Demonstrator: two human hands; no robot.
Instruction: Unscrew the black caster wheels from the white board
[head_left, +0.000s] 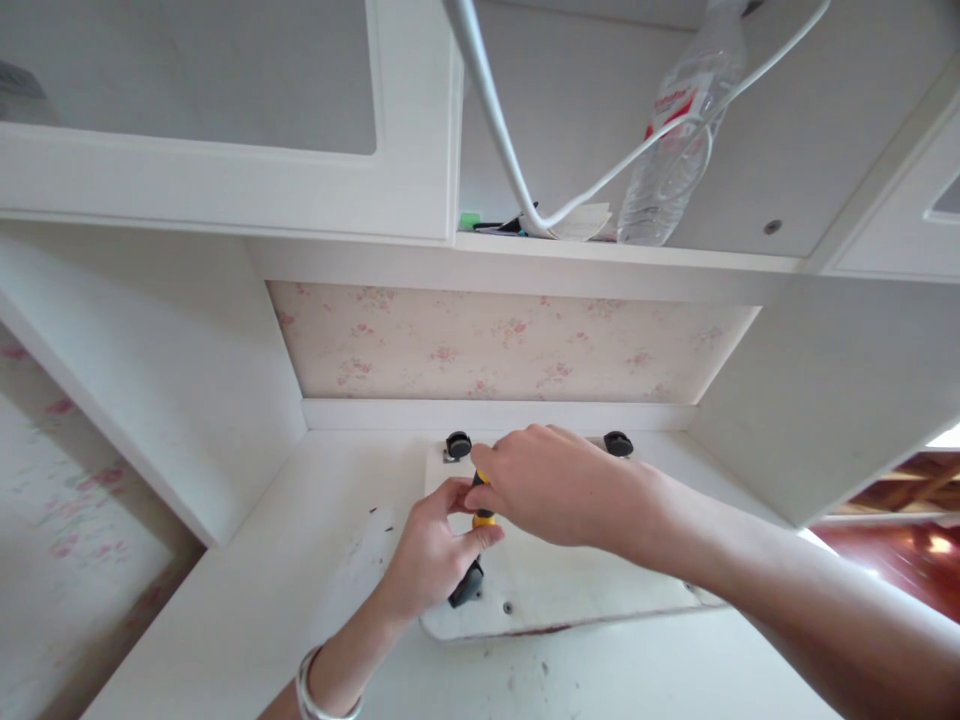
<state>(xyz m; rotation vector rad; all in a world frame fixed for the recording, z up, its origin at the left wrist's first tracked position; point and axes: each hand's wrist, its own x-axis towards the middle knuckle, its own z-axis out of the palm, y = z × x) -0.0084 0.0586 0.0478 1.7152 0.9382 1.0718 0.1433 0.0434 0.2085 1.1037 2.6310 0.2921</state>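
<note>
A screwdriver (484,519) with a yellow and black handle stands roughly upright over the near-left caster (467,583) of a white board (600,580). Around the upper handle my right hand (559,485) is closed. My left hand (435,545) pinches the lower part of the handle with thumb and fingers. The screwdriver's tip is hidden near the caster. Two more black casters show along the board's far edge, one at the left (458,445) and one at the right (618,443). A screw head (508,607) sits in the board beside the near caster.
Small dark bits (381,519) lie on the white desk (315,560) left of the board. Overhead, a shelf (637,258) holds a clear plastic bottle (675,150), and a white cable (499,120) hangs in front. White side panels (150,370) flank the desk.
</note>
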